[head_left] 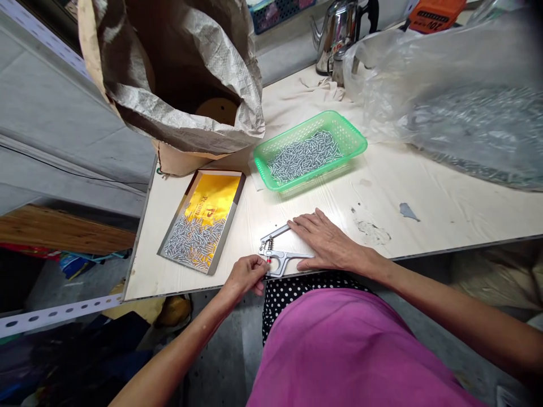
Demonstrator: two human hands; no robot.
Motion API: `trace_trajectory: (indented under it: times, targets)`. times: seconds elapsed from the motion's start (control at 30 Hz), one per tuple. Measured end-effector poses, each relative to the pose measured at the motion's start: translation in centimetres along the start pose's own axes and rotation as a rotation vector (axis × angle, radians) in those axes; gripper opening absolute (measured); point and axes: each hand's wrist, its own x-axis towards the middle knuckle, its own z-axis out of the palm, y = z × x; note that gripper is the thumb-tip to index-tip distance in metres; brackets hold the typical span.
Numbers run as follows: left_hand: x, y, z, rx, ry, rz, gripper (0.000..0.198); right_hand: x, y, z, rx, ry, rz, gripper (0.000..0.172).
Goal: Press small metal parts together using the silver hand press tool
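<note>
Silver snap-type hand pliers [280, 257] with a spring and a small red part at the jaw lie near the table's front edge. My right hand [328, 242] grips the spread handles, fingers over the upper one and thumb by the lower. At the jaw, my left hand [248, 274] is closed in a pinch; what its fingertips hold is too small to make out. Left of them sits a shallow box lid [235, 217] holding many small silver metal pieces [193, 240] on a yellow sheet. Similar pieces [305, 155] fill part of a green plastic basket [265, 169] behind.
A large open paper sack [190, 138] stands at the back left. A clear plastic bag [470, 124] of metal pieces lies on the right. Behind are a steel kettle [339, 31] and an orange box [435, 14]. The wooden table [458, 209] ends close to my body.
</note>
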Motion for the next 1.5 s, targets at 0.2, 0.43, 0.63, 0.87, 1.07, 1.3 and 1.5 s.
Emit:
trace_trajectory:
  times: [0.2,0.43,0.63,0.87,1.07,1.3,1.5]
  targets:
    - [-0.1,0.1,0.1,-0.002,0.009,-0.004,0.022,-0.8,-0.4,0.5,0.009,0.023,-0.002,0.082]
    - [-0.2,0.0,0.0,0.06,0.003,-0.019,0.02,-0.9,-0.4,1.0,0.083,0.053,-0.001,0.073]
    - [-1.9,0.3,0.8,0.727,0.435,0.547,0.017,-0.1,-1.0,1.2,0.102,0.083,-0.042,0.063]
    - [1.8,2.6,1.7,1.029,0.305,0.897,0.058,1.7,-0.8,1.0,0.041,0.003,-0.117,0.071]
    - [3.1,4.2,1.4,1.111,0.286,0.794,0.057,3.2,-1.0,-1.0,-0.124,-0.168,0.059,0.055]
    - [2.4,5.5,2.0,1.109,0.355,0.61,0.02,5.8,-1.2,-1.4,-0.185,-0.362,0.007,0.014]
    - [2.8,5.4,1.5,1.101,0.391,0.626,0.021,5.9,-0.3,-1.4,-0.181,-0.314,-0.013,0.019]
